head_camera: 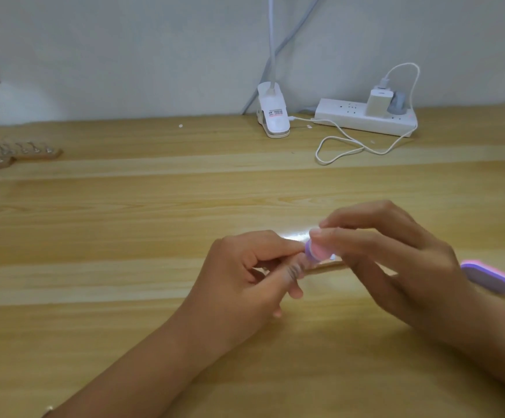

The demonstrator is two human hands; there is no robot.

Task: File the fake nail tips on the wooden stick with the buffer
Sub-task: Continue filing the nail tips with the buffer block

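My left hand [245, 273] pinches one end of a wooden stick [326, 266] that lies low over the table; its nail tips are blurred and mostly hidden by my fingers. My right hand [395, 260] grips a small pink and purple buffer [317, 250] between thumb and fingers. The buffer's end sits against the stick right beside my left fingertips. Both hands meet in the middle of the wooden table [124, 236].
A second purple and pink buffer [487, 276] lies on the table behind my right wrist. Two more sticks with nail tips [16, 153] lie at the far left. A white clip lamp base [273, 111], a power strip [365, 116] and a looped white cable [350, 149] stand at the back.
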